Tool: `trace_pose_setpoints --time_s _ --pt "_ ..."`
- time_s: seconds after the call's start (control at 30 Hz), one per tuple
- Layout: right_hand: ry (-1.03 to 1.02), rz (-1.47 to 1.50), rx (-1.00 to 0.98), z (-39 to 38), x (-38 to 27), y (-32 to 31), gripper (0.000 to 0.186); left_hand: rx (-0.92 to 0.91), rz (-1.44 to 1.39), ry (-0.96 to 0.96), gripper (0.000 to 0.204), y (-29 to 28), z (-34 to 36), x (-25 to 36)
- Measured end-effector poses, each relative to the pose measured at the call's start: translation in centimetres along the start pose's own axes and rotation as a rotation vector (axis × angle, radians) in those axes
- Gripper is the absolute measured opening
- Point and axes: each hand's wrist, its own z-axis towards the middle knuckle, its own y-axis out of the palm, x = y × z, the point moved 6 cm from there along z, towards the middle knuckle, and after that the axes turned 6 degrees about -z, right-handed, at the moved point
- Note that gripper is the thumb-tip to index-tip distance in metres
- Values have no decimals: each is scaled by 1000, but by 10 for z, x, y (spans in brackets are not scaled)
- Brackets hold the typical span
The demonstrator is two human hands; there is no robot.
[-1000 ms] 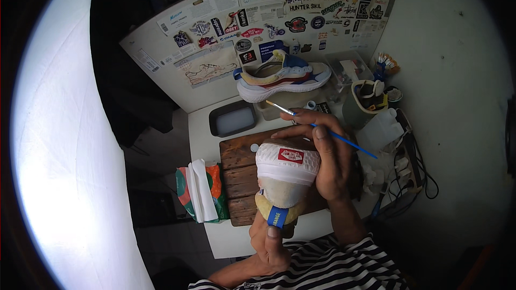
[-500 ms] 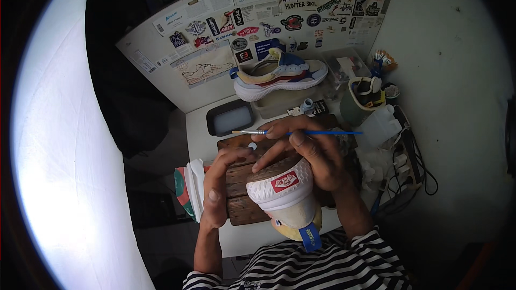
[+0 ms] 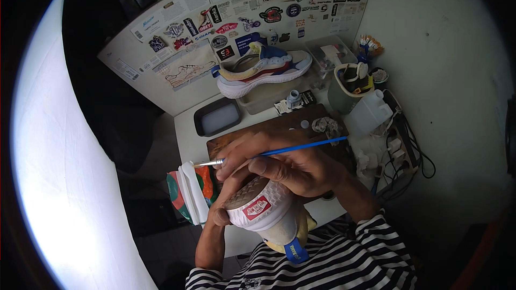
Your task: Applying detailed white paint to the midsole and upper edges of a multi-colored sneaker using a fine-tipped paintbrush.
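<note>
My right hand (image 3: 298,169) holds a thin blue paintbrush (image 3: 303,144) between bent fingers, its pale bristles pointing left over the tissue pack. Below that hand is a shoe (image 3: 277,231) with a white textured rubber end, brown sole, red label, cream-yellow upper and blue tab, tilted with the sole partly facing up. My left hand (image 3: 223,201) grips the shoe from the left, its fingers partly hidden behind the sole and under my right hand. A worn wooden board (image 3: 242,134) lies beneath, on the white table (image 3: 191,147).
A multicoloured sneaker (image 3: 260,78) rests on a plastic container before a sticker-covered board (image 3: 140,48). Nearby are a dark water tray (image 3: 217,118), small bottle (image 3: 293,99), cup of tools (image 3: 346,94), jug (image 3: 371,113), brushes (image 3: 370,48), power cables (image 3: 416,161) and tissue pack (image 3: 183,193).
My left hand has moved from under the shoe to its left side. The shoe has tipped and shifted left. My right hand and the brush have moved left, the brush now pointing left.
</note>
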Motion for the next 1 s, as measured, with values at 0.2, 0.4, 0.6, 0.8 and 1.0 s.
trace_pose_setpoints --time_s 0.2,0.4,0.6,0.8,1.0 --pt "55 103 669 -53 19 -74 25 162 139 7 99 -11 -17 -9" --pt "395 -92 822 -145 104 -79 20 604 733 803 49 -4 -49 19" --pt "573 -358 852 -182 165 -59 13 680 890 851 48 7 -58 12" --pt "566 -483 817 -178 175 -57 11 777 909 796 72 17 -65 12" --pt "500 -671 707 -161 167 -55 12 785 799 781 91 21 -65 5"
